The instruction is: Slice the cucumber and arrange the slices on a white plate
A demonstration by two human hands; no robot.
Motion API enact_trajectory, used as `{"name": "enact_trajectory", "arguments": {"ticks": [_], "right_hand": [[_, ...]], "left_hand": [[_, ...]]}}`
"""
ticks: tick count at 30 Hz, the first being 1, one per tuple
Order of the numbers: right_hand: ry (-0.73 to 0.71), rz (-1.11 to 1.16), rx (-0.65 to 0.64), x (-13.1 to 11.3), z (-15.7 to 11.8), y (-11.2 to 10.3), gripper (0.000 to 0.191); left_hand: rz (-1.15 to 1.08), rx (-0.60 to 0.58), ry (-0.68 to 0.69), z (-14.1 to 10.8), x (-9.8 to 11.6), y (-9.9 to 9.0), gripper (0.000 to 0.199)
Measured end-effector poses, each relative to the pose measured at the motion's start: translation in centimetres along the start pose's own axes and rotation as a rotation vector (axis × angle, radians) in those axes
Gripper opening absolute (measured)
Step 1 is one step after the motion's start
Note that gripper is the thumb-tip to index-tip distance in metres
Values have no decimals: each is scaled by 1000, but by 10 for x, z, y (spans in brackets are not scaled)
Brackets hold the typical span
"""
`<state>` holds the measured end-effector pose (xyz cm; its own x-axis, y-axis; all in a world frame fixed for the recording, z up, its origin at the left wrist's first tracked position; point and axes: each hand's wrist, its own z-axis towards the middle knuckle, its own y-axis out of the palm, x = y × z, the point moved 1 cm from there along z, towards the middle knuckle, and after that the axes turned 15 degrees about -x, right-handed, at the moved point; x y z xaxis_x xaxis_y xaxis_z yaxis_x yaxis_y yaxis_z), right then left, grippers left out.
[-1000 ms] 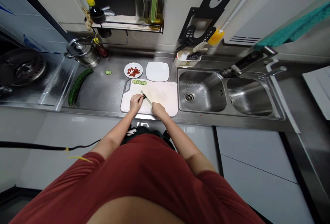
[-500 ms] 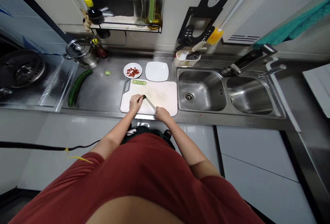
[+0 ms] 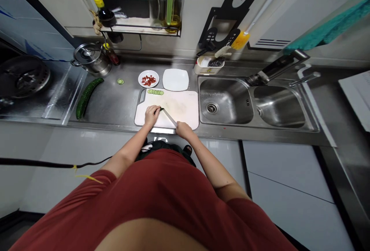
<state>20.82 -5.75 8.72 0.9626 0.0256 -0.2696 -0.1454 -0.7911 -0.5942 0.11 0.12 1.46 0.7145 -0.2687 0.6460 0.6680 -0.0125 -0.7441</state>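
The right hand (image 3: 184, 129) is wrapped around the handle of a knife (image 3: 170, 118). The left hand (image 3: 152, 116) pinches a small cucumber piece (image 3: 161, 109), right by the knife's tip, on the white cutting board (image 3: 183, 108). It shows dark green skin, but most is hidden. It is probably light, firm and a bit slippery, so best held by its sides, fingertips curled back. Past the left hand sits a row of pale green cucumber slices (image 3: 155, 92) with darker edges.

The left hand (image 3: 152, 115) holds a green piece (image 3: 161, 109), the right hand (image 3: 184, 130) a knife (image 3: 170, 117), over a white board (image 3: 186, 106).
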Motion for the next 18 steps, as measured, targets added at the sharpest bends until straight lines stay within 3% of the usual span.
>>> {"name": "enact_trajectory", "arguments": {"ticks": [18], "right_hand": [[-9,16,-25,10,-10,3,28]], "left_hand": [[-5,-14,-29,0,1,0,23]]}}
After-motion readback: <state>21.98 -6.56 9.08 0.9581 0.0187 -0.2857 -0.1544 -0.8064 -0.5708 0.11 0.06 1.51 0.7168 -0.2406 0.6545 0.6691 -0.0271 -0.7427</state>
